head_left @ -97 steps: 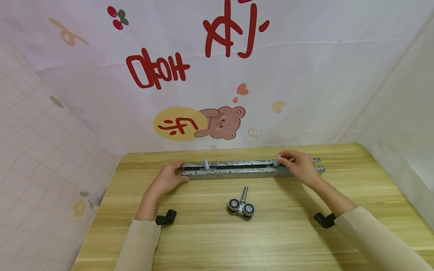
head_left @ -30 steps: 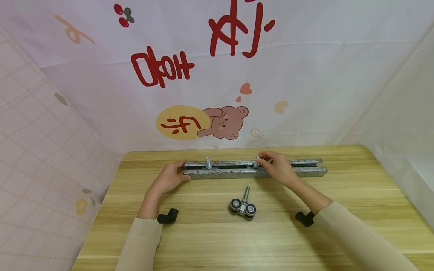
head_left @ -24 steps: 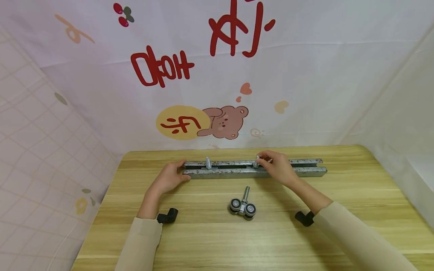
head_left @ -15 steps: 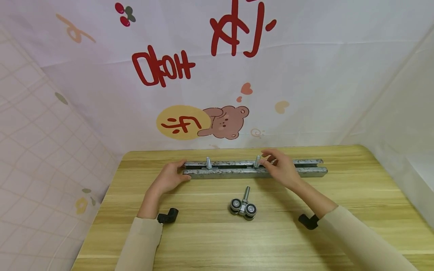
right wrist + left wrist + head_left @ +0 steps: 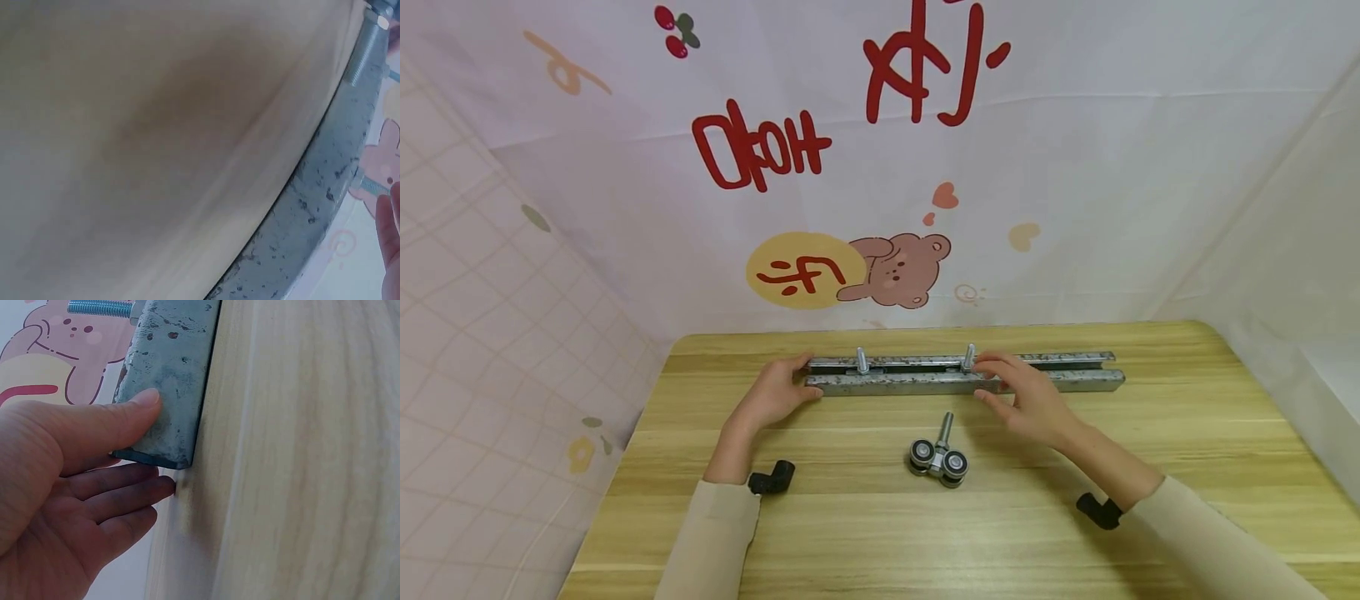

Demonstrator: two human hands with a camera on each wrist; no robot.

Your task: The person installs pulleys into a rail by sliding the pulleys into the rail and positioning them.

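Note:
A speckled grey metal rail (image 5: 917, 384) with a slot along its top lies near the back of the table. My left hand (image 5: 771, 393) grips its left end; in the left wrist view the thumb (image 5: 140, 409) presses the front face of the rail (image 5: 172, 369). Two threaded bolts stand up from the slot, a left bolt (image 5: 862, 362) and a right bolt (image 5: 970, 357); whatever carries them inside is mostly hidden. Just right of the right bolt, my right hand (image 5: 1033, 404) has loosely spread fingers over the rail. In front lies a roller trolley (image 5: 937, 462) with several wheels and a threaded stem.
The wooden table (image 5: 865, 542) meets a white printed cloth wall (image 5: 1075, 167) close behind the rail. Pale walls stand at both sides. Black wrist pieces (image 5: 772, 477) show at both sleeves.
The right hand slid the right bolt leftward along the slot, then let go of it. That hand has since drawn slightly right and toward the front. The left hand kept its grip.

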